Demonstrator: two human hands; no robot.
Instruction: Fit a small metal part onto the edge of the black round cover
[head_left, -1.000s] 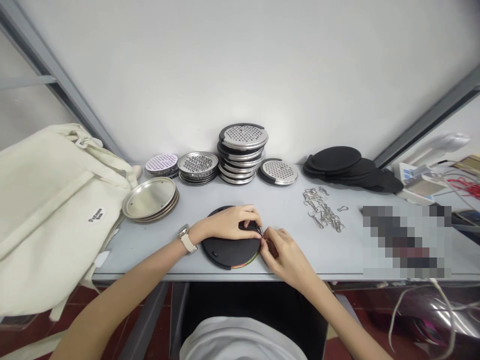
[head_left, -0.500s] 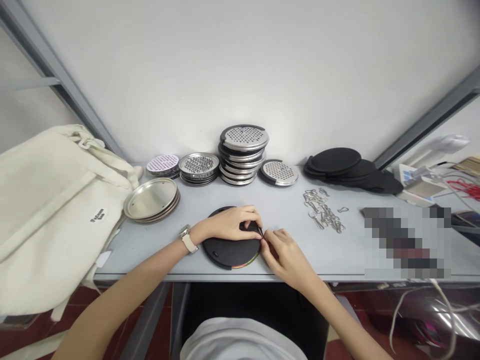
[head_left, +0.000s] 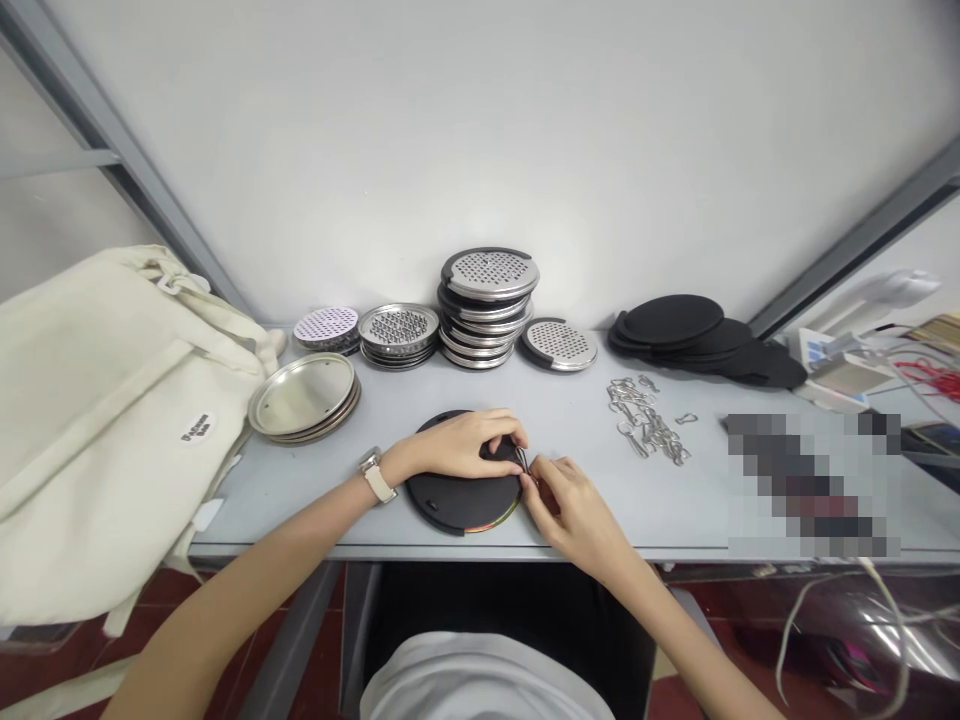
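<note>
A round black disc (head_left: 461, 500) with a coloured strip along its lower right edge lies flat near the table's front edge. My left hand (head_left: 476, 445) rests over it, fingers curled and thumb pressing at the disc's right rim. Just beside that rim, my right hand (head_left: 559, 497) has thumb and forefinger pinched together on a thin, shiny piece (head_left: 523, 461) that looks like a small metal clip. Its shape is mostly covered by the fingertips. To the right, a loose pile of metal snap clips (head_left: 649, 425) lies on the table.
Behind stand a tall stack of round graters (head_left: 489, 310), a single grater (head_left: 560, 345), more grater plates (head_left: 397, 330) and purple-topped ones (head_left: 327, 327). Metal lids (head_left: 304, 395) and a cream bag (head_left: 112, 420) are left. Black discs (head_left: 671, 322) lie back right, before a blurred-out object (head_left: 814, 485).
The thin shiny piece between my fingertips shows more plainly at the disc's right rim. My hands have barely shifted, and the disc stays in place.
</note>
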